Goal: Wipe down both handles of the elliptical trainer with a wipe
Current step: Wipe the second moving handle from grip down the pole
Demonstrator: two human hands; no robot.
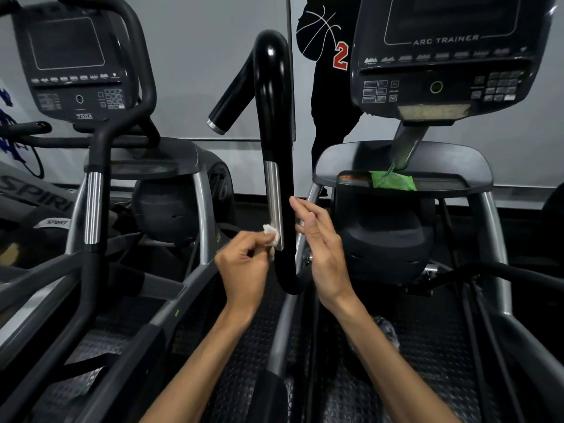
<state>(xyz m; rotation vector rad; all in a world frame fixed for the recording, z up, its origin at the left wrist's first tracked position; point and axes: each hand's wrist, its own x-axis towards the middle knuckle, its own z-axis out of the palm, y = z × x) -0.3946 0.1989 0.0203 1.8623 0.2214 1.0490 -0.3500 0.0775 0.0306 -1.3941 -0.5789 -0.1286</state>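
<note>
Gym, grey wall, rubber floor. Handle (276,154) upright, long axis vertical, between hands. Left hand (244,264) pinches wipe (271,235) against steel strip low on handle. Right hand (320,248) fingers straight, empty, just beside handle.

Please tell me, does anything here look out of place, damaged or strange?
Only one thing: a green packet lies on the ledge under the right console, not part of the machine. The handle looks undamaged; the left hand holds a wipe against its metal strip.
</note>
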